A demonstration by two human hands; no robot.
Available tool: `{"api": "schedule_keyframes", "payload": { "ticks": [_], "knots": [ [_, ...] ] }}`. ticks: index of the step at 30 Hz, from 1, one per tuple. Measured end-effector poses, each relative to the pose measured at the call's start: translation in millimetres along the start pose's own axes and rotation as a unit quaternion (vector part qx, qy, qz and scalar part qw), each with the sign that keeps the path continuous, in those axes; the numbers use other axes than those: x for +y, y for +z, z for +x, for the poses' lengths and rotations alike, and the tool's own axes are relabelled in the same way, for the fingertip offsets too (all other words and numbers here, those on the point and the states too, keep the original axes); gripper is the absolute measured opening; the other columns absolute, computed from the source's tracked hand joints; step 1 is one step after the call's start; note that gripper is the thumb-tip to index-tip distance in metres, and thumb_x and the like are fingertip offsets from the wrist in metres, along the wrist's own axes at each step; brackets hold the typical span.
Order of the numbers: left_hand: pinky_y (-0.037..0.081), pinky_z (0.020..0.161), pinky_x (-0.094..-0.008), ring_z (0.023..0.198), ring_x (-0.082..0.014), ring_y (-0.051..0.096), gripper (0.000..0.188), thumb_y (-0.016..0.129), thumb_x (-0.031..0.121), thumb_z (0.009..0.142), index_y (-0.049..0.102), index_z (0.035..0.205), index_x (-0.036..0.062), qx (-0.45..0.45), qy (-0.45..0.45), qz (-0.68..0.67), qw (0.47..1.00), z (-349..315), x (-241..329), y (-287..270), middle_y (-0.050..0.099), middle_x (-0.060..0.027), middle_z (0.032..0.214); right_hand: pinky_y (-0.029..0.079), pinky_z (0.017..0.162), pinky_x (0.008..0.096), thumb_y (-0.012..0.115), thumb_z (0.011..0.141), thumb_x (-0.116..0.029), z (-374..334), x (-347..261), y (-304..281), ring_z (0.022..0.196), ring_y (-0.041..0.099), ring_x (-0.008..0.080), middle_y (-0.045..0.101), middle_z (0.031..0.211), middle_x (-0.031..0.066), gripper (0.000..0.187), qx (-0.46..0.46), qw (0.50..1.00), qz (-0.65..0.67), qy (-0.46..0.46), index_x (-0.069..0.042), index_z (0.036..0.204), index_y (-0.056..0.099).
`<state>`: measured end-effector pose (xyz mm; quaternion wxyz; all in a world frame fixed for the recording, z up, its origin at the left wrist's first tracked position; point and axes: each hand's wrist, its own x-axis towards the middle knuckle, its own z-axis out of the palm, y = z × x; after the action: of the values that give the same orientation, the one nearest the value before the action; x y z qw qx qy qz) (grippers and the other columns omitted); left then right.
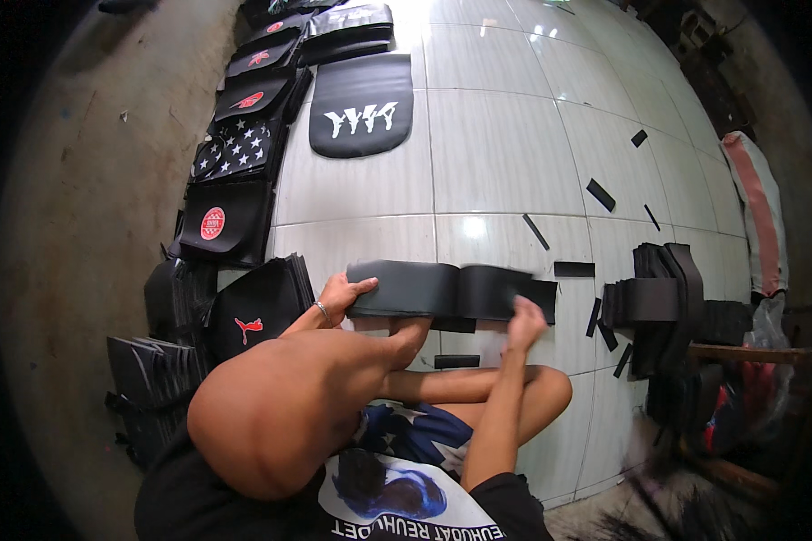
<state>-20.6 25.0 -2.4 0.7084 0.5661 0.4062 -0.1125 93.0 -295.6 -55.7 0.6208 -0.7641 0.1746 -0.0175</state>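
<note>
Now the left hand (341, 296) lies flat, fingers spread, pinning one end of the black strip (447, 290) on the tiled floor (505, 153), while the right hand (525, 323) blurs at the other end, grip unreadable. Loosen that pin and I'd say the strip skews, or scatters the offcuts (573, 269) beside it.

- Long black leather-like piece (447, 290), folded flat, lying lengthwise on the white tiled floor (505, 162).
- Its left end is pressed down; its right end blurs.
</note>
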Motion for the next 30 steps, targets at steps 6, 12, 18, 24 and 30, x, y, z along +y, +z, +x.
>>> {"api": "schedule_keyframes", "payload": {
  "ticks": [6, 12, 18, 24, 30],
  "knots": [
    [0.054, 0.079, -0.0371, 0.088, -0.0198, 0.065, 0.029, 0.067, 0.009, 0.085, 0.062, 0.109, -0.0054, -0.067, -0.030, -0.041, 0.996, 11.6, -0.5, 5.1, 0.067, -0.0132, 0.097, 0.049, 0.076, 0.0343, 0.060, 0.086, -0.013, -8.2, -29.4, 4.5, 0.081, 0.059, 0.0212, 0.062, 0.087, 0.0096, 0.016, 0.121, 0.989, 0.010, -0.085, 0.000, 0.095, 0.063],
    [0.054, 0.070, -0.0303, 0.080, -0.0162, 0.064, 0.030, 0.076, 0.006, 0.076, 0.064, 0.101, -0.0045, -0.015, 0.049, 0.004, 0.999, 6.5, 2.6, 5.8, 0.067, -0.0106, 0.092, 0.044, 0.076, 0.0392, 0.070, 0.082, -0.027, -105.6, -62.3, 112.0, 0.078, 0.059, 0.0260, 0.065, 0.085, 0.0098, 0.023, -0.244, 0.915, -0.191, -0.259, -0.005, 0.090, 0.068],
    [0.054, 0.066, -0.0299, 0.072, -0.0144, 0.064, 0.028, 0.079, 0.009, 0.076, 0.065, 0.095, -0.0051, 0.013, 0.068, 0.035, 0.997, 5.1, 4.6, 20.6, 0.069, -0.0086, 0.086, 0.043, 0.076, 0.0398, 0.070, 0.081, -0.025, -108.1, -47.2, 119.7, 0.075, 0.057, 0.0279, 0.065, 0.080, 0.0102, 0.019, -0.207, 0.920, -0.209, -0.260, -0.006, 0.083, 0.070],
    [0.053, 0.075, -0.0326, 0.085, -0.0167, 0.064, 0.030, 0.071, 0.014, 0.085, 0.062, 0.107, -0.0047, 0.005, 0.030, -0.006, 1.000, -1.2, 3.3, 7.3, 0.068, -0.0112, 0.097, 0.048, 0.071, 0.0269, 0.066, 0.087, -0.010, -33.8, -18.6, 38.4, 0.076, 0.057, 0.0103, 0.066, 0.086, 0.0018, 0.014, -0.199, 0.972, 0.109, 0.052, 0.001, 0.095, 0.068],
    [0.052, 0.082, -0.0357, 0.092, -0.0205, 0.064, 0.035, 0.066, 0.013, 0.087, 0.057, 0.116, -0.0054, -0.068, -0.021, -0.028, 0.997, 12.5, 1.5, 6.1, 0.066, -0.0134, 0.104, 0.048, 0.076, 0.0335, 0.059, 0.089, -0.011, 15.3, -8.0, -35.9, 0.082, 0.058, 0.0218, 0.061, 0.090, 0.0120, 0.015, 0.286, 0.952, -0.049, -0.093, 0.003, 0.094, 0.062]
  ]
}}
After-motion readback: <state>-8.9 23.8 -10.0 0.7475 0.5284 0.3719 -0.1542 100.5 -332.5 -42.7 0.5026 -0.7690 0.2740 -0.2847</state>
